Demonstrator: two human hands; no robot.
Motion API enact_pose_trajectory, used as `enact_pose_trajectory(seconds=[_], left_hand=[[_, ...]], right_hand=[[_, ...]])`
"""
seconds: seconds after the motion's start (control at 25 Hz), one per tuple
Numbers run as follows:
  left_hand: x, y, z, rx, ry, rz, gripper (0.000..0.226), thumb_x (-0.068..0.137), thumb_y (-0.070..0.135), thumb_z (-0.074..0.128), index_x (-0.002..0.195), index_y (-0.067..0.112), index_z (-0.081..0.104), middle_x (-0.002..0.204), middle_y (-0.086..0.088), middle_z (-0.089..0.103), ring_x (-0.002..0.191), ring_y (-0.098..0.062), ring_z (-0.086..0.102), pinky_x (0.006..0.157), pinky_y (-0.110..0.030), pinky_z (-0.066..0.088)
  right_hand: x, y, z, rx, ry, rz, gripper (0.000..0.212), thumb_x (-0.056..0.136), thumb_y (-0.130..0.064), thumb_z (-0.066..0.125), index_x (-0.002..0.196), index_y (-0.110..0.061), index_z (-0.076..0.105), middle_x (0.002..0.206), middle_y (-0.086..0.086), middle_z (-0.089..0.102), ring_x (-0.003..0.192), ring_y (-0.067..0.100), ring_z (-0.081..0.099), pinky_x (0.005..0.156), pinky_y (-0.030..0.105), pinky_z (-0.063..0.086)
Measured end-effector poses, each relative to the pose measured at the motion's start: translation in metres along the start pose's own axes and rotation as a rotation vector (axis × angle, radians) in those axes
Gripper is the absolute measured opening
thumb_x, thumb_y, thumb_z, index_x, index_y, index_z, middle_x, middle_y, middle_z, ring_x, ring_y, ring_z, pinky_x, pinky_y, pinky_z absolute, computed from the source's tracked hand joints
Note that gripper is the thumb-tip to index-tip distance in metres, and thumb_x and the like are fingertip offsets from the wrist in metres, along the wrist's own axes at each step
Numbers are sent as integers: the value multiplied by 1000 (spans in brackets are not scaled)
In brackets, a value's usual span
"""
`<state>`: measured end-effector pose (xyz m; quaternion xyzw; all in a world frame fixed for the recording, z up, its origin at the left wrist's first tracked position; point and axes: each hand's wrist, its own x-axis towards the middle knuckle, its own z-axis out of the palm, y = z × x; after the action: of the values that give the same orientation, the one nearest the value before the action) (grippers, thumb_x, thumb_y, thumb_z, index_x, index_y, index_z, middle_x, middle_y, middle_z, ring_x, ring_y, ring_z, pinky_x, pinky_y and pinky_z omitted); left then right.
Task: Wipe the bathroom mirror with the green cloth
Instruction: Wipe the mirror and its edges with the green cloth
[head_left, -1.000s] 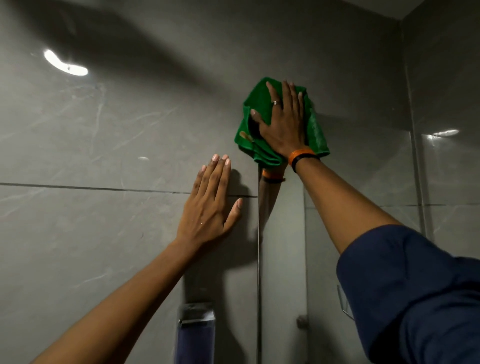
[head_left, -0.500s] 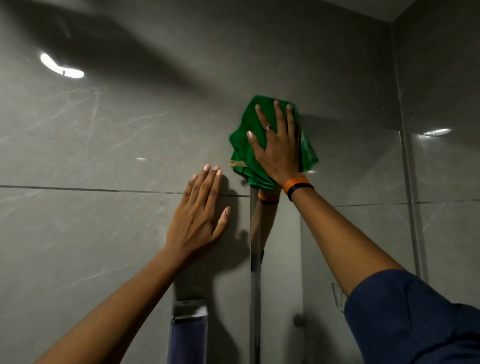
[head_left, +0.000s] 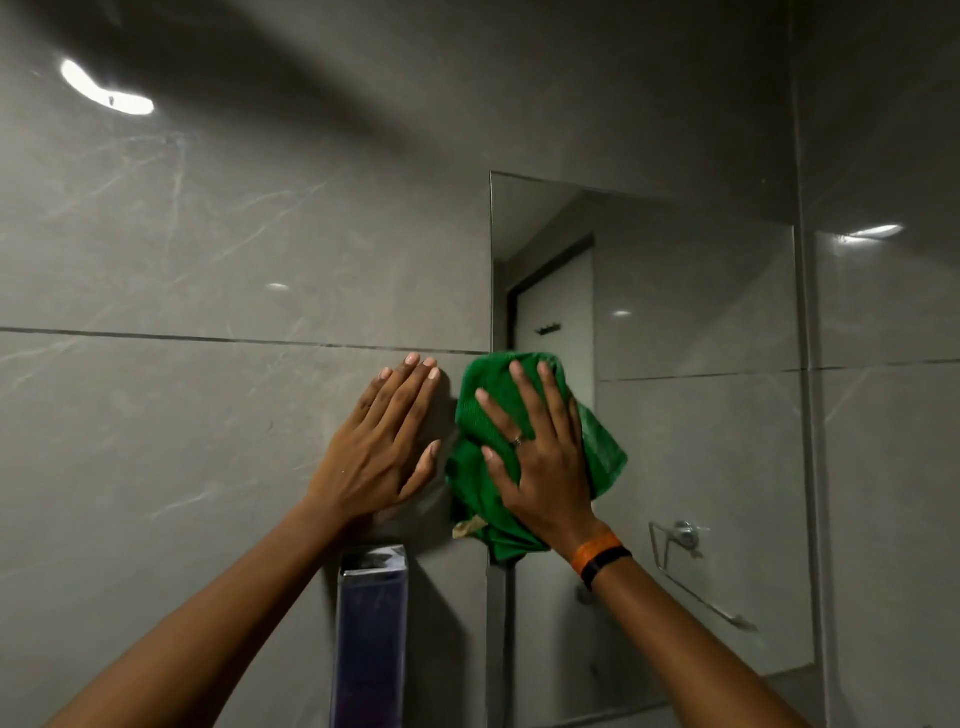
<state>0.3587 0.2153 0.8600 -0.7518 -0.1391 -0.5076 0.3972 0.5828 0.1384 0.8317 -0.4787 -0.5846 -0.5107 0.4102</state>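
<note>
Pressing one green cloth (head_left: 535, 452) on one mirror (head_left: 696, 467): right hand (head_left: 540, 457).

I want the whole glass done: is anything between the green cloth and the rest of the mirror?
Nothing visible. The right hand presses the green cloth flat over the mirror's left edge; the glass right, above and below is bare. The left hand rests on the wall tile beside it.

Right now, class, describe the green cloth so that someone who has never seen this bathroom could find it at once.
Find the frameless mirror set into the grey tiled wall. At its left edge, about halfway down, the right hand presses the green cloth flat, overlapping glass and tile. It is the only bright green thing here, bunched and soft, unlike the bare left hand beside it.
</note>
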Motion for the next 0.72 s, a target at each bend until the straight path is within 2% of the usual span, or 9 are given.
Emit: enact_pose_trajectory(seconds=[0.16, 0.36, 0.52, 0.64, 0.72], left_hand=[[-21, -5, -3, 38, -34, 14, 67, 103, 33, 37, 158, -4, 25, 166, -23, 28, 156, -35, 22, 128, -47, 17], [-55, -21, -14, 75, -103, -4, 70, 98, 26, 38, 159, -5, 21, 168, -21, 20, 157, -36, 17, 130, -46, 10], [-109, -22, -26, 57, -131, -58, 68, 100, 23, 39, 158, -5, 21, 168, -22, 21, 158, -33, 16, 131, -43, 8], [-161, -15, -35, 13, -171, -158, 64, 104, 25, 38, 159, -3, 20, 168, -21, 21, 159, -30, 13, 131, -41, 7], [-182, -14, -40, -2, -207, -202, 64, 106, 28, 35, 160, -2, 19, 169, -21, 21, 159, -30, 12, 131, -42, 7]], right_hand=[[-65, -16, 8, -17, -39, 39, 73, 95, -44, 58, 161, -43, 27, 176, 1, 15, 163, 35, 9, 122, 68, 27], [-125, -37, 12, -52, -74, 99, 75, 93, -45, 59, 160, -44, 27, 175, 2, 17, 164, 34, 8, 124, 66, 25], [-175, -60, 16, -49, -90, 167, 77, 92, -43, 59, 161, -44, 25, 176, 1, 12, 163, 37, 9, 129, 61, 19], [-225, -85, 16, -42, -170, 206, 75, 95, -41, 56, 162, -43, 23, 177, 1, 7, 163, 39, 8, 132, 55, 12], [-245, -90, 17, -63, -189, 246, 72, 97, -41, 53, 162, -44, 21, 177, 0, 4, 163, 37, 6, 132, 53, 12]])
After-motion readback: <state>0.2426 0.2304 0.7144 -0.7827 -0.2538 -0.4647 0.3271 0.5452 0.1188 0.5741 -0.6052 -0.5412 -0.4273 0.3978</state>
